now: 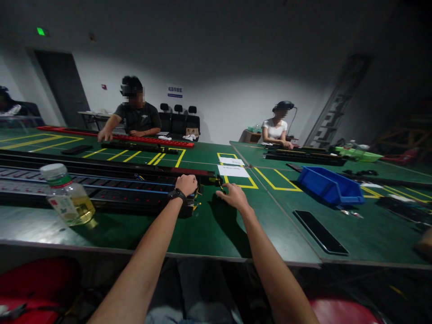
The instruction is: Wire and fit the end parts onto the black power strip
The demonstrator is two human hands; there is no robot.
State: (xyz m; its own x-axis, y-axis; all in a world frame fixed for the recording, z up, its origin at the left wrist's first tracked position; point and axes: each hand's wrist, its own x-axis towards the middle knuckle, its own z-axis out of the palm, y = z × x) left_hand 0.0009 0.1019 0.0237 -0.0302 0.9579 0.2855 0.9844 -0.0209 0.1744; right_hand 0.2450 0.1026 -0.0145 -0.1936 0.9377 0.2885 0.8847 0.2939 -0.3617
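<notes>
Two long black rails lie along the table to my left. The nearer one, a black tray-like rail (114, 191), carries blue wires and small red dots. At its right end my left hand (186, 185), wearing a black wristband, is closed with the fingers curled down over the end of the farther black rail (202, 174); the fingertips are hidden. My right hand (234, 196) is just right of that rail's tip, thumb and index finger apart, close to a thin yellow wire (221, 183). Short yellow wire ends (198, 205) stick out below my left hand.
A bottle of yellow liquid (69, 198) stands at left. On the right are a blue bin (329, 185) and a phone (320, 231). Paper sheets (232, 171) lie ahead. Across the table, one person (138, 112) sits by a red rail (168, 141), another (275, 128) by black rails (303, 155).
</notes>
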